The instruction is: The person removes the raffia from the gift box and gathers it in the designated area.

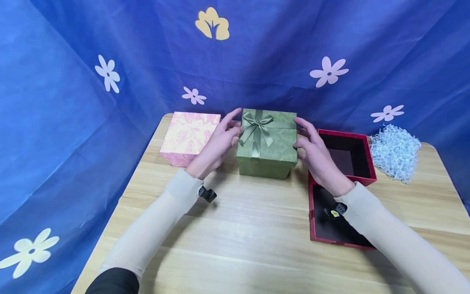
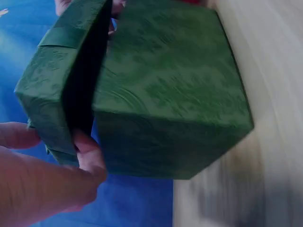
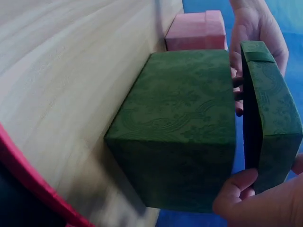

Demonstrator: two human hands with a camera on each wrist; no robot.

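A green lid [image 1: 280, 141] with a ribbon bow [image 1: 258, 125] is held between both hands above a green patterned gift box [image 1: 264, 170]. My left hand [image 1: 218, 143] grips the lid's left side, the thumb at its lower edge in the left wrist view. On the opposite side my right hand [image 1: 318, 154] grips it likewise, its thumb under the rim in the right wrist view. Both wrist views show a dark gap between the lid [image 3: 277, 104] and the box body [image 3: 180, 94]. The body stands upright on the table; its inside is hidden.
A pink gift box [image 1: 189, 136] with its lid on stands left of the green one. To the right are a red box with a dark inside [image 1: 370, 159] and a second red-edged piece [image 1: 312, 220] before it. Pale blue shredded paper [image 1: 394, 153] lies farther right. A blue curtain [image 1: 257, 61] hangs behind.
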